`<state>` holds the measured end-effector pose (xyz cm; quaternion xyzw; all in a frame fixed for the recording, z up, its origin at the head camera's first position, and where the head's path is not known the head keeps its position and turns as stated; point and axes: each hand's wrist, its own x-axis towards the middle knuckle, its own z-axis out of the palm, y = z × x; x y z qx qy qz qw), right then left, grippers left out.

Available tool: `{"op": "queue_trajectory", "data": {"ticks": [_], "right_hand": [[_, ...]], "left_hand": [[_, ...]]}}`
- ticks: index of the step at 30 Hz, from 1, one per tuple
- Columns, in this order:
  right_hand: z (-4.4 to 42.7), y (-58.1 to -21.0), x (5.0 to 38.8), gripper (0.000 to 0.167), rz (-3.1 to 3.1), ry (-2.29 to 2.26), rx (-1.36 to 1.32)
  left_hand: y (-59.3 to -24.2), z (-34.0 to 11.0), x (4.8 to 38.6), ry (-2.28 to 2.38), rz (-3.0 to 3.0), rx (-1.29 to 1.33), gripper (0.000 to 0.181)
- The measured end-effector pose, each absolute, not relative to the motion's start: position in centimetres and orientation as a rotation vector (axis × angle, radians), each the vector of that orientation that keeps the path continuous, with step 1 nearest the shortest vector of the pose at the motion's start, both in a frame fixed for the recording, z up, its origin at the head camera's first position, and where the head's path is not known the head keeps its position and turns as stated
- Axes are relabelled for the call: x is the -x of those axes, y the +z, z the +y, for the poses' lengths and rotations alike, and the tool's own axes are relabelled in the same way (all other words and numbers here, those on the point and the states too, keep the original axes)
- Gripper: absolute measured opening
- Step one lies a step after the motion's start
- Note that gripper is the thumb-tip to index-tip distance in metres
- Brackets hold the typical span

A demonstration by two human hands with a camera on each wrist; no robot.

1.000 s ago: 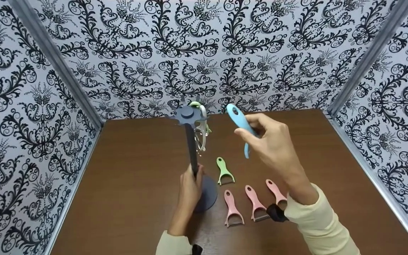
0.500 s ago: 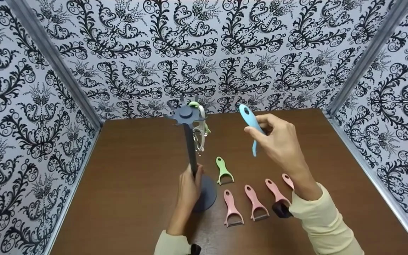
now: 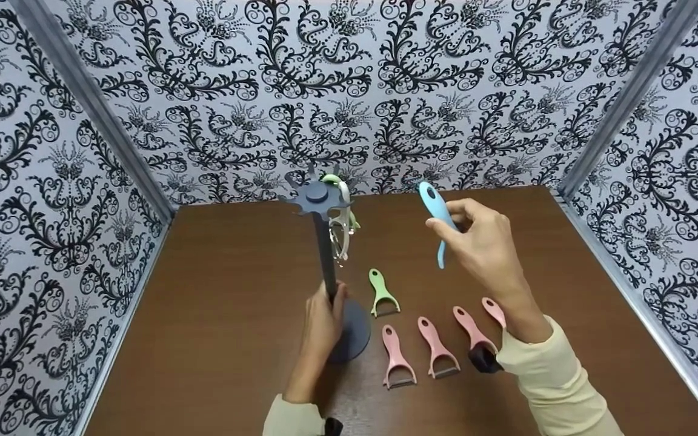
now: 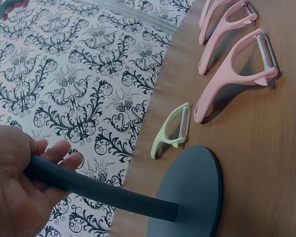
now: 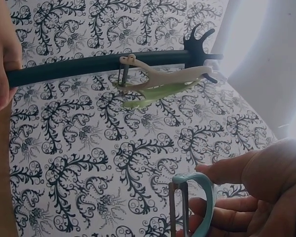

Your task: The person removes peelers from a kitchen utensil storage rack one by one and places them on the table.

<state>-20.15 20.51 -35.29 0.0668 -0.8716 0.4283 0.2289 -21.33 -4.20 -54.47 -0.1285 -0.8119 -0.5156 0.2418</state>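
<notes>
My left hand (image 3: 323, 318) grips the pole of a dark grey stand (image 3: 325, 254), whose round base (image 4: 192, 187) shows in the left wrist view. A white peeler (image 5: 172, 77) and a green peeler (image 5: 163, 93) hang from the stand's hooked top (image 3: 317, 197). Off to the right of the stand, my right hand (image 3: 485, 245) pinches a blue peeler (image 3: 436, 206) in the air, its handle end up. In the right wrist view the blade end of the blue peeler (image 5: 205, 185) faces the camera, apart from the stand.
A light green peeler (image 3: 381, 290) lies on the brown table (image 3: 222, 303) beside the base. Several pink peelers (image 3: 394, 354) lie in a row nearer the right forearm, which partly covers the last. Patterned walls (image 3: 337, 91) with grey metal edging surround the table.
My right hand has moved right with the blue peeler, away from the stand, slowing lately. More of the pink peeler by the right forearm shows. The left hand keeps its grip on the stand, nearly still.
</notes>
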Motion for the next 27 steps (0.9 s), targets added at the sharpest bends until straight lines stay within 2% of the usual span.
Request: {"op": "queue_trajectory", "data": {"ticks": [27], "right_hand": [[21.7,-39.1,22.4,0.031,-2.497,1.077,-0.055]], "left_hand": [[-54.2,-4.4,21.3,-1.523,-2.263,0.334,0.009]]}}
